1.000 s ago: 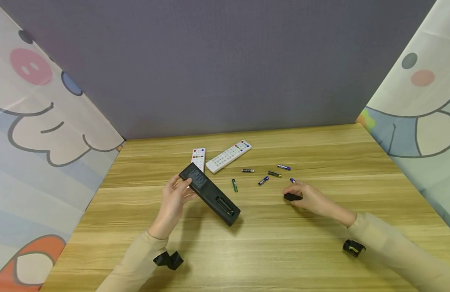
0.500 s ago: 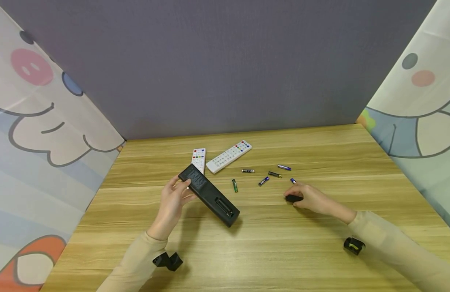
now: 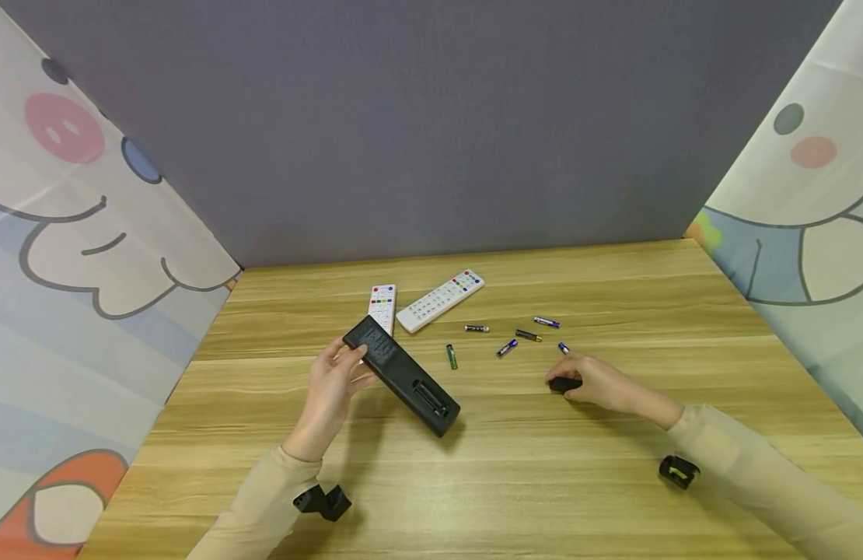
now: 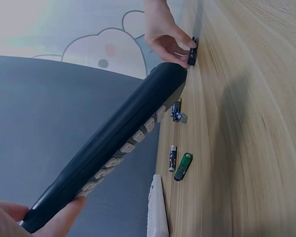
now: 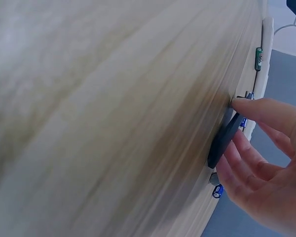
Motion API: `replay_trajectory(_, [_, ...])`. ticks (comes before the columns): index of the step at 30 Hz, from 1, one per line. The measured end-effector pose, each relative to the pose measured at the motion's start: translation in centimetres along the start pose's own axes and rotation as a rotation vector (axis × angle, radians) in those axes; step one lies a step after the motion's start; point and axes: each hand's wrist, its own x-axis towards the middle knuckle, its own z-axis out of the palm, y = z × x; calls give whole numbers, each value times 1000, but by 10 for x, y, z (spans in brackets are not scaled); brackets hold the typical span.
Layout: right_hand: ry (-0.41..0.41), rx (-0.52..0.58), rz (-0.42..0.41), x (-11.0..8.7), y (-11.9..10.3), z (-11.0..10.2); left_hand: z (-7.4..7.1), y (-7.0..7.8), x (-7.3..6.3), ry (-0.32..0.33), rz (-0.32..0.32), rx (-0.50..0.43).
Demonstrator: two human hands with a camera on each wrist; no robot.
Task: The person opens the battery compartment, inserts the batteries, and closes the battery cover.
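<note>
My left hand grips one end of a black remote control, thumb on its back, and holds it tilted above the table. Its back faces up, and the battery compartment at the far end is uncovered. In the left wrist view the remote's pale buttons face down toward the table. My right hand pinches a small black battery cover between thumb and fingers, low at the tabletop. Just beyond that hand lies a blue battery, one of several scattered about, including a green battery.
Two white remotes lie at the back: one remote slants in the middle, and another remote is partly hidden behind the black one. A grey panel rises behind the wooden table. Cartoon-printed sheets hang at both sides.
My right hand has shifted very slightly toward me with the battery cover. The left hand and the black remote stay almost still.
</note>
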Motion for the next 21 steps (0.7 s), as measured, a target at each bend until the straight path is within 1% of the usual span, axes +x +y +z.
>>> replay_trajectory(7, [6, 6, 13, -2, -1, 0, 0, -2, 1, 6, -6, -3])
replay_trajectory(15, [-1, 59, 59, 2, -1, -5, -1, -2, 0, 9, -19, -5])
replay_trajectory(21, [42, 35, 40, 4, 2, -12, -2, -1, 0, -2, -19, 11])
